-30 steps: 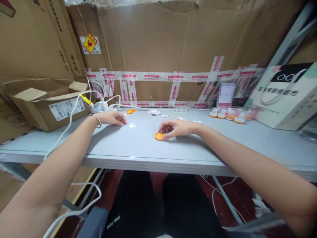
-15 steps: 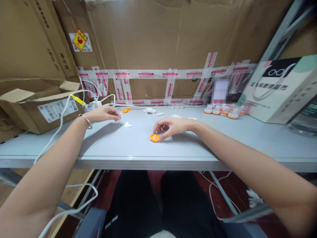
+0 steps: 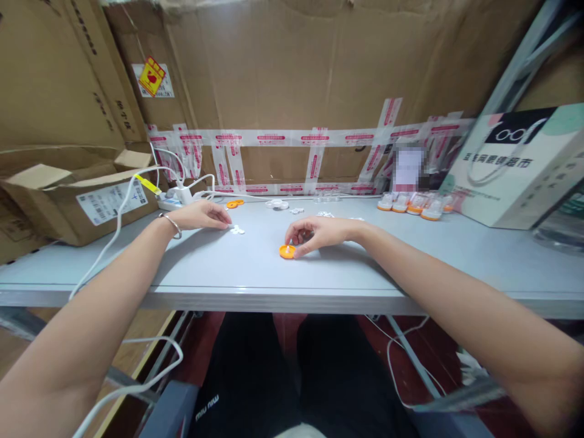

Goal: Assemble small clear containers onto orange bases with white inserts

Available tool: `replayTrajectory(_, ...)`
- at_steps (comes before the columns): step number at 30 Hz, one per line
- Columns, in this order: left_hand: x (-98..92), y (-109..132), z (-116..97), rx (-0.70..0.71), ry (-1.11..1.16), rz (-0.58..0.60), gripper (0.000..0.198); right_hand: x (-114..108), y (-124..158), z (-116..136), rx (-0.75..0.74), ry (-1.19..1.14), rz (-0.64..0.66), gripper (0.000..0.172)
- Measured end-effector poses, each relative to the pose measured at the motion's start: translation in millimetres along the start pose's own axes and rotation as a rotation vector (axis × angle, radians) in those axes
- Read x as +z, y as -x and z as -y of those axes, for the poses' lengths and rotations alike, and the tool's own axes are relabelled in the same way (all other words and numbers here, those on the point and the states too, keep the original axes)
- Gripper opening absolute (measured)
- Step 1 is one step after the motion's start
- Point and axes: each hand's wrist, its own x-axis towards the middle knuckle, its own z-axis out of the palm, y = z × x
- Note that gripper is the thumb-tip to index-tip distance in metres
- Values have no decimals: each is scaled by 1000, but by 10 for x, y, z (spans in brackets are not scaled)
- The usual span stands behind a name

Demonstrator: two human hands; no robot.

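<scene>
My right hand [image 3: 319, 233] rests on the grey table [image 3: 255, 274], fingers pinched around a small orange disc [image 3: 287, 251] with a white part at its centre. My left hand [image 3: 201, 216], a thin bangle on its wrist, lies on the table farther left, its fingertips touching a little cluster of small white pieces [image 3: 236, 230]. Two more orange discs [image 3: 233, 204] lie behind the left hand.
A row of orange-and-clear parts [image 3: 413, 204] stands at the back right beside a white paper bag [image 3: 515, 167]. An open cardboard box [image 3: 77, 188] sits at the left, with a white power strip [image 3: 176, 198] and cables. Taped cardboard walls the back. More white and clear pieces [image 3: 278, 204] lie mid-table.
My left hand has come down and reached slightly right onto the white pieces. My right hand stays on the orange disc. The view shifted a little.
</scene>
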Motion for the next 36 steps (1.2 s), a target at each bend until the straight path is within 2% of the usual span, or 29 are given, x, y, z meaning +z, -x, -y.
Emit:
replayTrajectory(7, -52, 11, 69, -6, -72, -27, 30, -5, 3, -2, 23, -19, 14, 41)
replayTrajectory(13, -51, 16, 75, -26, -95, -22, 31, -3, 2, 23, 34, -4, 6, 41)
replayTrajectory(19, -68, 25, 60, 8, -72, -121, 31, 6, 2, 27, 46, -32, -6, 41)
replayTrajectory(22, -14, 12, -106, 64, -6, -224, 31, 35, -21, 15, 43, -44, -44, 40)
replayTrajectory(25, 138, -18, -453, 178, 119, -292, 29, 75, -55, -1, 30, -63, -95, 40)
replayTrajectory(27, 289, -37, -730, 291, 107, -262, 23, 95, -75, -15, 20, -70, -114, 39)
replayTrajectory(30, 527, -62, -1052, 467, 13, -145, 14, 108, -93, -39, -9, -71, -125, 35)
replayTrajectory(33, 684, -85, -1155, 552, -21, -80, 10, 108, -95, -53, -42, -75, -130, 30)
replayTrajectory(36, 730, -95, -1111, 539, -13, -86, 9, 107, -91, -49, -46, -77, -131, 31)
